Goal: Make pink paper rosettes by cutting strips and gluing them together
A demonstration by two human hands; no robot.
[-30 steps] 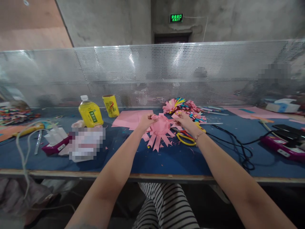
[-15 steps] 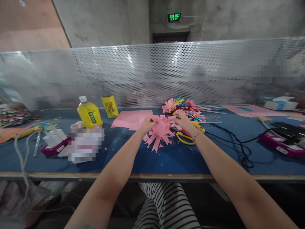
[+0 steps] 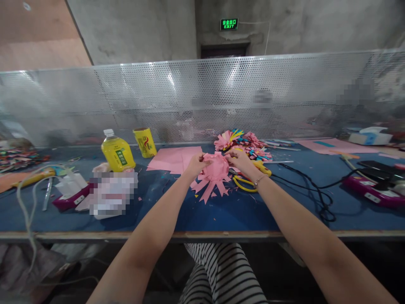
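Observation:
A pink paper rosette (image 3: 215, 169) with notched ribbon tails hangs just over the blue table between my hands. My left hand (image 3: 196, 164) pinches its left edge. At its upper right edge, my right hand (image 3: 238, 158) has its fingers closed on the paper. The tails fan out toward me, above small paper scraps. Scissors with yellow handles (image 3: 245, 184) lie close by on the right, partly under my right hand and wrist. Behind that hand sits a pile of pink, blue and yellow paper flowers (image 3: 242, 141).
Pink paper sheets (image 3: 167, 158) lie at the back left, near a bottle of yellow liquid (image 3: 117, 154) and a yellow cardboard tube (image 3: 144, 142). Black cables (image 3: 311, 184) run right to a purple device (image 3: 373, 193). A perforated metal screen (image 3: 158, 101) borders the table's back.
My right hand has moved slightly left, closer to the rosette, and its fingers now sit on the upper right edge. My left hand stays on the left edge.

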